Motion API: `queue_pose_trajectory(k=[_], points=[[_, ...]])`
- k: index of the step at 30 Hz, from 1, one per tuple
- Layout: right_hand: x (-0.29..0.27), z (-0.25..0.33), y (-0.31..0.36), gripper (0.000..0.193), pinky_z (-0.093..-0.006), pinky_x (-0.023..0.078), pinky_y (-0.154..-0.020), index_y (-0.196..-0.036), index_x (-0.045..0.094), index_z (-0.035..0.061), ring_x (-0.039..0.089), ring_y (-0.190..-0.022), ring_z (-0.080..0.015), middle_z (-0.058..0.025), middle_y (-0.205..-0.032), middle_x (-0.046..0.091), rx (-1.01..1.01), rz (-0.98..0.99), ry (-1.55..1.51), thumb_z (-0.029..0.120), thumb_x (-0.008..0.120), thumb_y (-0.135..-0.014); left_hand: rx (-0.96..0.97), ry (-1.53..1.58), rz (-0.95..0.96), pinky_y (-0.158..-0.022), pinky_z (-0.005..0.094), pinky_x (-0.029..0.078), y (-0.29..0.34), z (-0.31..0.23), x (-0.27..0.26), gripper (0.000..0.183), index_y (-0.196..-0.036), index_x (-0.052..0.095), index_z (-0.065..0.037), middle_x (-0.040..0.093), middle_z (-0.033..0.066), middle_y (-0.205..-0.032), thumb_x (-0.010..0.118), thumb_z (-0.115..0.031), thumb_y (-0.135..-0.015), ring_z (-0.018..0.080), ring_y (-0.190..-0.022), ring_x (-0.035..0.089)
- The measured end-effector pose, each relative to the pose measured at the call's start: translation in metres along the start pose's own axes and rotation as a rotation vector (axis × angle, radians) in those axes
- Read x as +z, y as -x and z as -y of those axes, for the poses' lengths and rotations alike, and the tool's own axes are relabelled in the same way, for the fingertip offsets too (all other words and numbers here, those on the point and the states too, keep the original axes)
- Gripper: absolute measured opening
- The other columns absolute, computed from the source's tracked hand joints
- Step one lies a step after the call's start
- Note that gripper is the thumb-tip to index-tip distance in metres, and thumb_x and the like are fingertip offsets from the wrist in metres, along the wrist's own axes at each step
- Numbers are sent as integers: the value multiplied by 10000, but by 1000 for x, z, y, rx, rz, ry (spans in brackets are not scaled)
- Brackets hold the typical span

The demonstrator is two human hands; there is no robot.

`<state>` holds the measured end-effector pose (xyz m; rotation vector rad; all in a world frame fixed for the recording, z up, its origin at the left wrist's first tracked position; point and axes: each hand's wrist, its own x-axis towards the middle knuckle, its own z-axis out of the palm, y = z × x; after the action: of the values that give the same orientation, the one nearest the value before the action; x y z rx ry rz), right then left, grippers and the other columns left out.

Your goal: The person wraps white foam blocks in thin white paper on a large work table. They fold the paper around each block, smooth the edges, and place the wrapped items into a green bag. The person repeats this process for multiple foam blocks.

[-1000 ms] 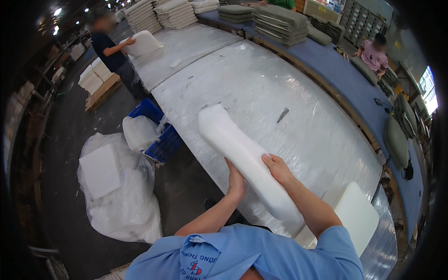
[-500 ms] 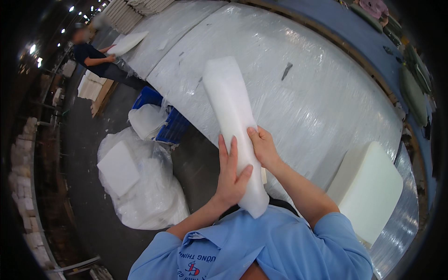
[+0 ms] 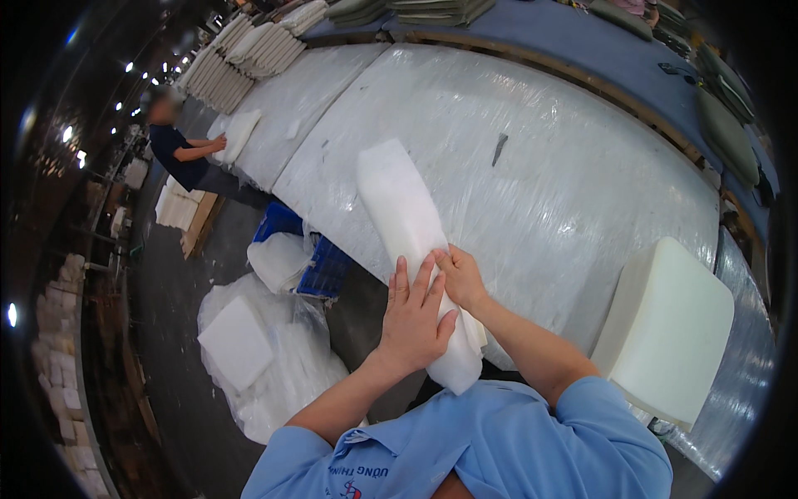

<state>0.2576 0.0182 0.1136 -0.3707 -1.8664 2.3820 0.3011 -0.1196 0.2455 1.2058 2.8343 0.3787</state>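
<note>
A long, soft white piece of padding [image 3: 403,204] slants up from my body, its far end over the plastic-covered table. A strip of cream foam [image 3: 476,333] shows along its lower right edge. On its left side lies my left hand [image 3: 416,320], fingers extended and pressed over the top of the padding, thumb toward the near end. My right hand [image 3: 460,279] grips the opposite side, its fingertips close to those of the left. The right hand's underside fingers are hidden. To the right stands a stack of pale cushion foams [image 3: 677,328].
Clear film covers the wide table [image 3: 565,183]. Left of it, a blue crate [image 3: 324,270] holds white padding, beside a clear plastic bag [image 3: 291,374] of white sheets. A co-worker [image 3: 183,150] handles white pieces at the table's far left. Green cushions [image 3: 727,137] lie far right.
My left fingers have moved across the padding toward my right hand. The view has shifted, showing more of the far tables. The co-worker's white piece is lower, at the table.
</note>
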Motion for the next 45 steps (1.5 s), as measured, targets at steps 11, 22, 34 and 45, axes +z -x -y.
queue_pose_trajectory(k=[11,22,34,45], points=[[-16,6,81,343,-356,460,-643,-943,666,13,515,-695,-140,-37,-781,638,300,-79,-208,317,577,-1075,-49,-41,39,-1218,673,184,3,-9,0,689,-1484,487,62,254,256,-1674,616,-354,-949,584,-1527,149],[1,-4,81,419,-398,444,-599,-832,550,-2,501,-611,-205,-174,-671,546,36,-49,266,350,594,-1056,-266,95,-234,-1259,616,139,-60,75,14,672,-1562,449,-81,239,210,-1700,663,-245,-946,589,-1532,90],[24,33,-75,420,-412,482,-646,-921,630,15,583,-704,-233,-106,-790,654,343,123,12,416,605,-1042,-332,-42,-152,-1215,699,175,-79,71,16,664,-1561,455,-72,226,191,-1706,596,-263,-941,613,-1514,132],[33,24,-67,317,-460,495,-685,-948,634,0,653,-737,-403,-238,-812,687,-98,-141,272,308,618,-1024,-122,280,-207,-1260,591,133,-5,22,12,594,-1472,564,-27,275,257,-1669,680,-166,-907,531,-1551,137]])
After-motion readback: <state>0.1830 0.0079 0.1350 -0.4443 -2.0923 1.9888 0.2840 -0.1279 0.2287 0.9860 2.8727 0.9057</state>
